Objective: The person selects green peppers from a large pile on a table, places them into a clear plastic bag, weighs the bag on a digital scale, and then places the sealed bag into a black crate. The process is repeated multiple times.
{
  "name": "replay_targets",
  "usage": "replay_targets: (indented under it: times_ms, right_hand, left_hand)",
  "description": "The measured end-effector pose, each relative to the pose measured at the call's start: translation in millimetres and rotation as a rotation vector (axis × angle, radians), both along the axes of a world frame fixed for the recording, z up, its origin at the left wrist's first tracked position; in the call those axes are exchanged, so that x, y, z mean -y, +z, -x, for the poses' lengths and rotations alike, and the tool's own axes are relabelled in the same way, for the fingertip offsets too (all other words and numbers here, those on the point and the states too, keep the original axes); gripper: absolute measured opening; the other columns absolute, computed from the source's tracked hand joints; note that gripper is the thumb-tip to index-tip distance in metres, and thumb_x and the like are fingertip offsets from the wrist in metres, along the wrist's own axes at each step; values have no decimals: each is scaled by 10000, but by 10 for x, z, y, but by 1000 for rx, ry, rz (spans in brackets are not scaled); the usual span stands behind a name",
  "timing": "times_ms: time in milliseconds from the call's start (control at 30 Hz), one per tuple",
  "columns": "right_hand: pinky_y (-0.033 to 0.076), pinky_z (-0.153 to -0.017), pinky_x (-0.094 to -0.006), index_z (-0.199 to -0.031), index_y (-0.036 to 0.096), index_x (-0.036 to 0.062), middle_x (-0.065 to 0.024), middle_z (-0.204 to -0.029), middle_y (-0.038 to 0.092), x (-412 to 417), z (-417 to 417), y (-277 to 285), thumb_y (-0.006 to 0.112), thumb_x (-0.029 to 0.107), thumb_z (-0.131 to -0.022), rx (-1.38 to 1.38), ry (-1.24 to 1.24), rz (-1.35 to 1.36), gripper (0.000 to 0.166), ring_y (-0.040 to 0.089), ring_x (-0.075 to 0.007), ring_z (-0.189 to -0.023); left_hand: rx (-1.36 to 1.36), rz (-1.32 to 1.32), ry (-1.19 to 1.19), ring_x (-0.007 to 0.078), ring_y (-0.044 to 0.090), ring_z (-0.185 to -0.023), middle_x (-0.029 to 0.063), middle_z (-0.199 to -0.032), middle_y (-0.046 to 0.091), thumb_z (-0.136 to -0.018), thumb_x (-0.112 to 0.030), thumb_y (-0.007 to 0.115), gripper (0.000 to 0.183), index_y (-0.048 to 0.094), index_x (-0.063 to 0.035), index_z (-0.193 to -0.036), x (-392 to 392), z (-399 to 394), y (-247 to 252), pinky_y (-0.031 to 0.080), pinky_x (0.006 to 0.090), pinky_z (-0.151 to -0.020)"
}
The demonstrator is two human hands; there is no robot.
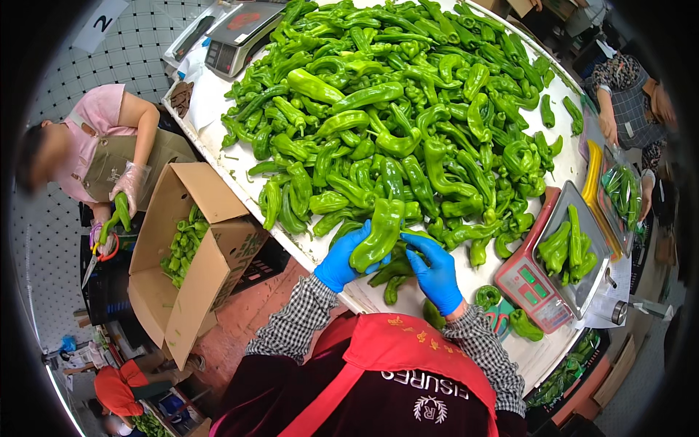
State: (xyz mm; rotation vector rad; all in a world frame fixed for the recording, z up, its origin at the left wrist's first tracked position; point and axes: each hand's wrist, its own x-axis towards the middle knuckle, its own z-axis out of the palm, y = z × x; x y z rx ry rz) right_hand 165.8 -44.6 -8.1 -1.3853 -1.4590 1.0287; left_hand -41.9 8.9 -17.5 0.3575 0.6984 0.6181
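My left hand [345, 261], in a blue glove, grips a wide green pepper [380, 232] at the near edge of a white table. Just to the right, my right hand [435, 273], also gloved in blue, has its thumb and fingertips by the pepper's side; whether they hold a thin green pepper or its stem cannot be told. A large heap of green peppers [382, 125] spreads beyond both hands. Several peppers lie under and between the hands. On the right, a red digital scale [538, 284] bears a few green peppers [568, 248] on its metal pan.
Scissors [499, 319] lie beside the scale. A second scale [240, 35] stands at the far left corner. Left of the table, an open cardboard box [188, 306] holds peppers; a co-worker there holds scissors [94, 261] and peppers. Another person handles bagged peppers [622, 194] at right.
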Motion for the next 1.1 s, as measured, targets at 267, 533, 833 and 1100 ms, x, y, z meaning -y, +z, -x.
replay_targets:
  times_ms: [267, 533, 833, 1100]
  right_hand:
    - [495, -940, -339, -1360, 491, 2, -166, -1239, 625, 82, 48, -47, 687, 161, -905, -253, 29, 179, 520, 624, -246, -1112]
    - [505, -901, -271, -1493, 342, 84, -61, -1393, 503, -21, -186, 13, 504, 465, -1000, -789, -124, 335, 644, 554, -151, -1180]
    - [535, -943, -376, -1422, 424, 36, -115, -1391, 500, -73, -484, 310, 585, 263, -967, -1151, -217, 269, 534, 540, -233, -1238]
    - [443, -1043, -347, -1426, 419, -9, -120, -1447, 469, 145, -773, 182, 649, 272, -914, -854, -50, 190, 628, 499, -238, -1288]
  left_hand:
    - [-48, -183, -35, 188, 644, -1006, 98, -1176, 640, -1010, -432, 493, 522, 524, -28, -1339, -39, -186, 2, 523, 282, -818]
    - [-809, -1105, -107, 268, 640, -931, 138, -1091, 630, -862, -288, 723, 731, 388, -117, -1489, 4, -558, 236, 504, 362, -839]
    - [-764, -1086, -38, 195, 574, -917, 74, -1045, 568, -790, -149, 781, 836, 361, -136, -1513, -72, -559, 407, 488, 336, -855]
    - [-351, -592, -67, 132, 572, -1134, 60, -1415, 516, -918, -7, 578, 511, 469, -43, -1415, -110, -656, 424, 516, 245, -849]
